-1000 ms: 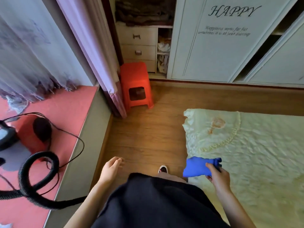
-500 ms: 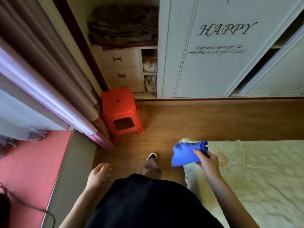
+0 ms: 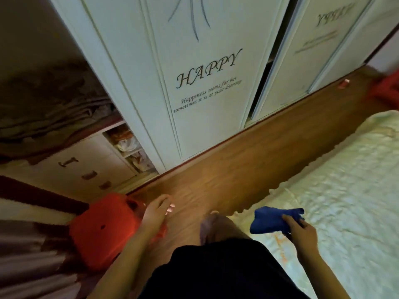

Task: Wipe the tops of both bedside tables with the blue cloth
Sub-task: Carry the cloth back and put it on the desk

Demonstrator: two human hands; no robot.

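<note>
My right hand [image 3: 302, 230] grips a bunched blue cloth [image 3: 269, 220] low on the right, just above the corner of the bed. My left hand [image 3: 156, 211] hangs loose with its fingers apart and nothing in it, over the wood floor beside the orange stool. No bedside table is in view.
An orange plastic stool [image 3: 101, 231] stands at the lower left by the curtain [image 3: 28, 266]. White wardrobe doors [image 3: 203, 87] with "HAPPY" lettering fill the top. A strip of wood floor [image 3: 248, 165] runs between the wardrobe and the cream-covered bed [image 3: 345, 190]. Drawers [image 3: 86, 169] sit at the left.
The view has swung right and moved forward: the wardrobe is closer and tilted, the stool now lies by my left hand. The cloth stays in my right hand.
</note>
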